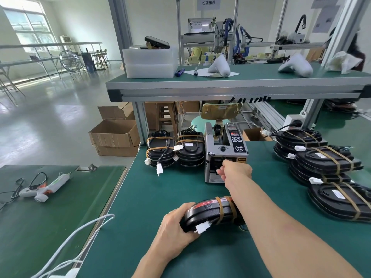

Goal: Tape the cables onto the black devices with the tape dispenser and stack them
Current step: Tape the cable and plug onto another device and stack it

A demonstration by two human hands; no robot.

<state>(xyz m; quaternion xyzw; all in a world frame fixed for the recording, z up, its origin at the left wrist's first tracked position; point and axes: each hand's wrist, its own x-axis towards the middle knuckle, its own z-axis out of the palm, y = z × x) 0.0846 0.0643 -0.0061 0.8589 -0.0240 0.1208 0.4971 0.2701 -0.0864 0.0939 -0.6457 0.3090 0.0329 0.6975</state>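
My left hand (176, 227) grips the near end of a black device (210, 213) that is tilted up on its edge on the green table (160, 187). Tan tape bands and a white connector (202, 227) show on it. My right hand (234, 171) reaches to the front slot of the grey tape dispenser (224, 149), fingers curled at the outlet; whether they pinch a strip of tape I cannot tell. Two stacks of taped black devices (160, 149) (189, 149) stand left of the dispenser. More taped devices (325, 163) lie overlapping at the right.
A raised shelf (220, 85) hangs over the back of the table, with black tape strips (251, 100) stuck on its front edge. A glue gun (46, 187) lies on the left table. White cables (80, 237) cross the gap. Cardboard boxes (114, 137) stand on the floor.
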